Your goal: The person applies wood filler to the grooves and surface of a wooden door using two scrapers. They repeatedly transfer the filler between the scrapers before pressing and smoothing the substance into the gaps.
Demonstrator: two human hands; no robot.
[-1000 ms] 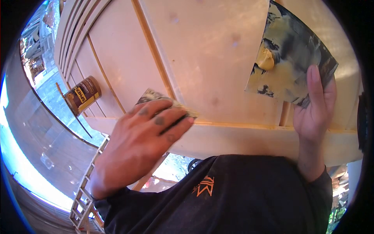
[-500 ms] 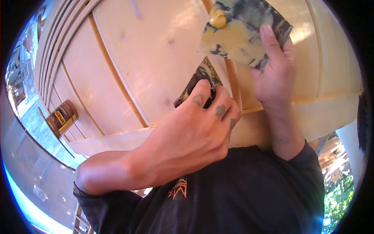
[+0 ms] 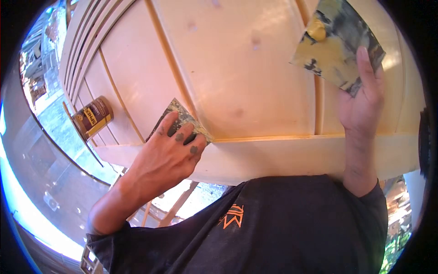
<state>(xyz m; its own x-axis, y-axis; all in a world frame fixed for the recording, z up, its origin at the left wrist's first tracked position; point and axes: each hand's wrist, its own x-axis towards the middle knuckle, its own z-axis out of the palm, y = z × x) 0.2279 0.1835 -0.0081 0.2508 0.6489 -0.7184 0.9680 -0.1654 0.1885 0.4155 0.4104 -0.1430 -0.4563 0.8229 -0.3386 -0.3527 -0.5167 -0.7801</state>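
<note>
My left hand [image 3: 175, 144] is closed around a small flat filler spreader [image 3: 175, 108], dark and smeared with dried putty. The spreader's edge meets the cream panelled surface [image 3: 228, 82] close to a groove and the near ledge. Off to the right, my right hand [image 3: 365, 98] grips a larger square putty board [image 3: 340, 50], thumb on top and the other fingers mostly hidden beneath. Yellowish filler is spread over the board, with a rounded lump of filler [image 3: 316, 31] near its left side. Several faint dark spots mark the panel between the two hands.
A brown and yellow tin [image 3: 93, 116] stands at the left on the panelled surface. Long grooves [image 3: 171, 57] divide the panel, with curved slats [image 3: 86, 50] at the far left. The pale near ledge [image 3: 273, 155] runs in front of my black shirt [image 3: 292, 219].
My left hand has moved left and nearer the ledge with the spreader. In the picture, my right hand and the board have shifted right and slightly down; the tin also appears further right.
</note>
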